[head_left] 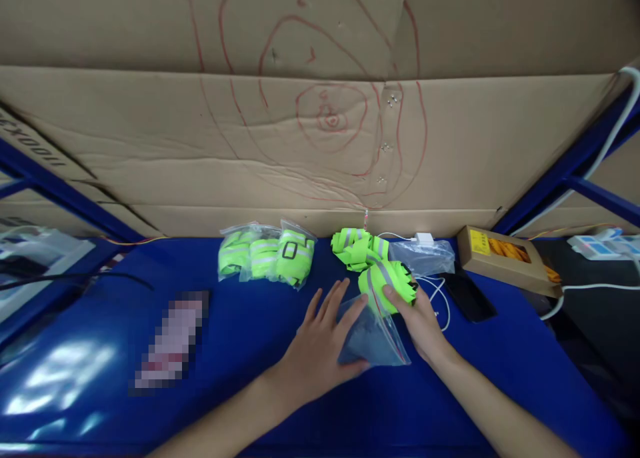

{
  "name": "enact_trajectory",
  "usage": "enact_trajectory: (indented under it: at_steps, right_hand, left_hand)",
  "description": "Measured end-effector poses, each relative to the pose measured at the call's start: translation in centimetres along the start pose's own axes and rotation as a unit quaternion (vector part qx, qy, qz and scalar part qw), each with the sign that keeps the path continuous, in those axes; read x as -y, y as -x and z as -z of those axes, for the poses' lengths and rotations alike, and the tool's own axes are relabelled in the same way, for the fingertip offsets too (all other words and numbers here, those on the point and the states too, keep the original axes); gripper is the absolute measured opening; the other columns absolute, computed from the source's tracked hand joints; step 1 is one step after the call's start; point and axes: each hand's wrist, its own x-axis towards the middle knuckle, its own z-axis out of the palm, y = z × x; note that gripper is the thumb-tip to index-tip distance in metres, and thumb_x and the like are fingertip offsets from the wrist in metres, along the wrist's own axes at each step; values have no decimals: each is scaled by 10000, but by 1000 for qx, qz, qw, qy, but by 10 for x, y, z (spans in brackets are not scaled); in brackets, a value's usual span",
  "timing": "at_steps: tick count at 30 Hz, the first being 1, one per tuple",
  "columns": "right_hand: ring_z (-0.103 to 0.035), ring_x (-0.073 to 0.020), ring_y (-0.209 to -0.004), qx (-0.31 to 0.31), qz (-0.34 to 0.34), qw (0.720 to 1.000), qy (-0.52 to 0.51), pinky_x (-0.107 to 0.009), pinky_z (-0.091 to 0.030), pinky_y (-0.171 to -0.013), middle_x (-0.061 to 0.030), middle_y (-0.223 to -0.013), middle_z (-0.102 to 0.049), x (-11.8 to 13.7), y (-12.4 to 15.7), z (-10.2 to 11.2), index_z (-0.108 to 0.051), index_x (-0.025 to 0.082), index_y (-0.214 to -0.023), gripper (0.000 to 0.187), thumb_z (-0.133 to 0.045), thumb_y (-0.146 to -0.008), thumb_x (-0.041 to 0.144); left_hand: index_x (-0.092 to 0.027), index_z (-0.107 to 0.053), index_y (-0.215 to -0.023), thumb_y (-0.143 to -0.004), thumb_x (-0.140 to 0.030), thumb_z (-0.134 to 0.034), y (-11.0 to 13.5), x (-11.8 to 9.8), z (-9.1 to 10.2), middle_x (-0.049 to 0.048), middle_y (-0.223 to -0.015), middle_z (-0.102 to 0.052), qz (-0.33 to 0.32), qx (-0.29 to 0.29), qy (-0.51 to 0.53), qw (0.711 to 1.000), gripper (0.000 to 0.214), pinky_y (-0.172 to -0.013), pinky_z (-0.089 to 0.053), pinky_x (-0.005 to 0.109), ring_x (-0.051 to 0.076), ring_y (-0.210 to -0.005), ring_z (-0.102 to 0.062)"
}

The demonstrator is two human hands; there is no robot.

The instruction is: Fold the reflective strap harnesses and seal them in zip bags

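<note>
My right hand (pixel 420 318) grips a rolled neon-green reflective strap (pixel 387 285) with a silver stripe, its thumb across the roll. Just left of it, my left hand (pixel 325 345) is spread open over the left side of a clear zip bag (pixel 373 341). The index finger and thumb touch the bag, and its red-lined mouth faces the roll. I cannot tell whether the roll's lower edge is inside the mouth. Behind the held roll lie more loose neon reflective straps (pixel 353 245). To the left stand several bagged neon rolls (pixel 265 255) in a row.
On the blue table (pixel 240 338), a black phone-like slab (pixel 469 297), white cable (pixel 447 311) and white charger (pixel 424 239) lie at right, beside another clear bag (pixel 425 258). A cardboard box (pixel 510 258) sits farther right. A pixelated item (pixel 173 341) lies left. Cardboard (pixel 150 131) walls the back.
</note>
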Motion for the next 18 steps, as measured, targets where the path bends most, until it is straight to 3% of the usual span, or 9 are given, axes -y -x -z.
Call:
enact_trajectory:
  at_steps: [3, 5, 10, 12, 14, 18]
  right_hand:
    - [-713, -313, -1118, -43, 58, 995, 64, -443, -543, -1017, -103, -1247, -754, 8, -3, 8, -653, 209, -1281, 594, -833, -810, 524]
    - [-711, -314, -1125, -51, 68, 993, 76, -436, -549, -1005, -105, -1263, -747, 12, -6, 16, -652, 213, -1291, 584, -825, -824, 519]
    - [-706, -323, -1153, 16, 16, 998, 63, -452, -538, -1036, -91, -1298, -738, 9, -8, 19, -667, 224, -1277, 576, -847, -806, 503]
    - [-701, -330, -1176, 38, -11, 998, 51, -462, -529, -1055, -90, -1293, -743, 5, -7, 13, -670, 223, -1280, 594, -854, -794, 511]
    - [-685, -334, -1223, 42, -43, 998, 24, -469, -514, -1084, -91, -1303, -741, 3, -7, 9, -677, 224, -1290, 595, -840, -805, 528]
    - [-665, -336, -1265, 19, -76, 997, -15, -474, -503, -1109, -91, -1343, -724, 8, -11, 12, -674, 228, -1322, 638, -837, -798, 554]
  left_hand:
    - [-296, -166, -1648, -823, -363, -799, -2, 0, -3, 182, -1582, -473, 52, 66, 13, 996, 1042, -1203, -351, 658, 378, -1473, -456]
    - [-302, -130, -1656, -823, -346, -792, -1, -1, -1, 175, -1596, -465, 86, 73, 4, 994, 1064, -1214, -304, 689, 382, -1488, -438]
    - [-257, -14, -1670, -735, -709, -793, -8, -13, -4, 267, -1678, -283, 97, 84, 3, 992, 1298, -1196, -240, 763, 446, -1557, -292]
    - [-253, -21, -1671, -702, -750, -792, -15, -18, -9, 295, -1675, -261, 110, 84, -7, 990, 1334, -1185, -250, 769, 467, -1542, -312]
    - [-258, -53, -1671, -747, -664, -814, -23, -20, -15, 301, -1663, -289, 141, 73, -29, 987, 1264, -1177, -275, 757, 472, -1516, -363]
    - [-257, -68, -1666, -894, -463, -742, -27, -9, -20, 220, -1529, -537, 142, 51, -4, 989, 1045, -1162, -376, 663, 385, -1416, -531]
